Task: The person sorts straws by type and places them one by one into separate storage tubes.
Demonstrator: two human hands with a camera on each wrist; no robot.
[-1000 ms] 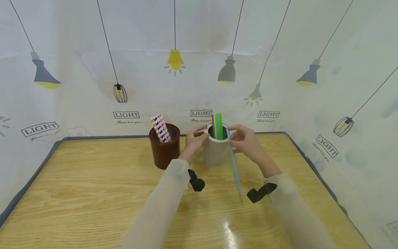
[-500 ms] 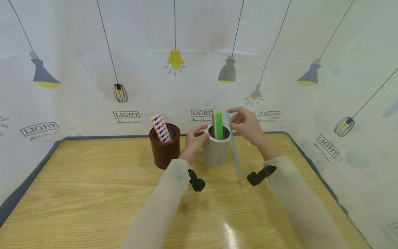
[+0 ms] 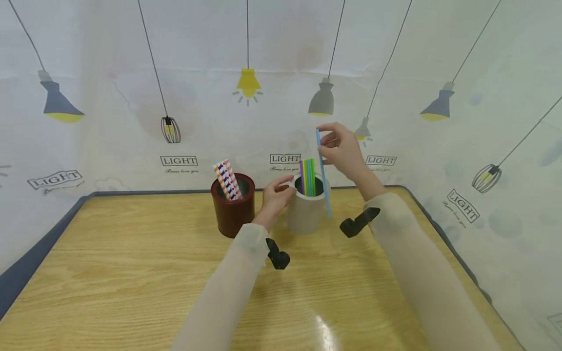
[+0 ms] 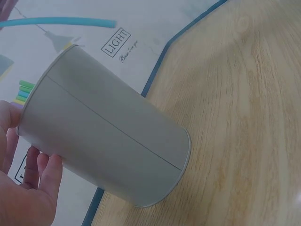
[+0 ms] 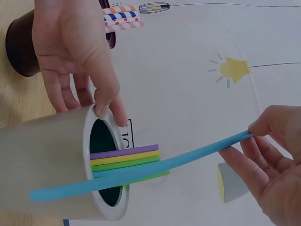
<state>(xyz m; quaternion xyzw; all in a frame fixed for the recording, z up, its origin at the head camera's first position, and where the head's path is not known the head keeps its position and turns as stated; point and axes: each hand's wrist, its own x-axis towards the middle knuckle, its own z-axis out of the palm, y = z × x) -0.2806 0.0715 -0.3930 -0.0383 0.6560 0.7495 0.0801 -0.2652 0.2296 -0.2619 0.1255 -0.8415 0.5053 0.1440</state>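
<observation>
My right hand (image 3: 344, 148) pinches a long light-blue straw (image 3: 323, 170) near its upper end, high at the back right. The straw hangs steeply; in the right wrist view it bows slightly and its lower end overlaps the outside of a grey-white cylindrical holder (image 3: 304, 217). Several purple, yellow, green and blue straws (image 3: 307, 178) stand in that holder. My left hand (image 3: 275, 199) holds the holder's left side at the rim, thumb and fingers against it, as the left wrist view also shows. The holder stands upright on the table.
Left of my left hand stands a dark red-brown holder (image 3: 234, 214) with several patterned paper straws (image 3: 227, 180) leaning in it. A wooden table (image 3: 131, 268) lies below, and a white printed backdrop (image 3: 197, 87) rises right behind its far edge.
My right hand has risen beside the grey-white holder, lifting the blue straw. The straw's lower end came up from the front toward the holder. My left hand has stayed at the rim.
</observation>
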